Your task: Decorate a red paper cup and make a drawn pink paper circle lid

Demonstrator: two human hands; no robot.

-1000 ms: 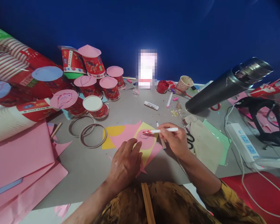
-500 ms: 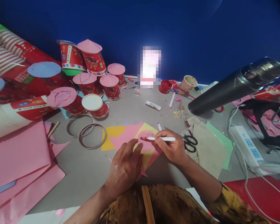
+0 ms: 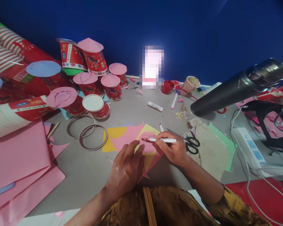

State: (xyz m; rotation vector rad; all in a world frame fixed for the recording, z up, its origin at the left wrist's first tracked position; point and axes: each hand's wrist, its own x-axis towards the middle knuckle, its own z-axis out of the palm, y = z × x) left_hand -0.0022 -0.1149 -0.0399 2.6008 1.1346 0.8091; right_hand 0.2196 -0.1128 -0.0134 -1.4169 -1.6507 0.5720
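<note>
A white marker (image 3: 165,140) with a red tip is pinched in my right hand (image 3: 173,149). Its tip points left and meets a pink paper disc (image 3: 149,147) that bears a thin drawn line. Under the disc lie a yellow sheet (image 3: 146,128) and pink paper scraps (image 3: 126,138). My left hand (image 3: 127,168) rests flat with fingers spread, its fingertips at the left edge of the disc. Black-handled scissors (image 3: 192,145) lie just right of my right hand, their blades partly hidden behind it.
Red paper cups (image 3: 112,91) with paper tops crowd the back left. Two tape rings (image 3: 93,137) and pink sheets (image 3: 19,153) lie at left. A glue stick (image 3: 155,106) is ahead. A black cylinder (image 3: 226,91) leans at right, near a power strip (image 3: 251,146).
Almost nothing differs. My right hand and the marker have shifted very slightly left, while my left hand keeps its place.
</note>
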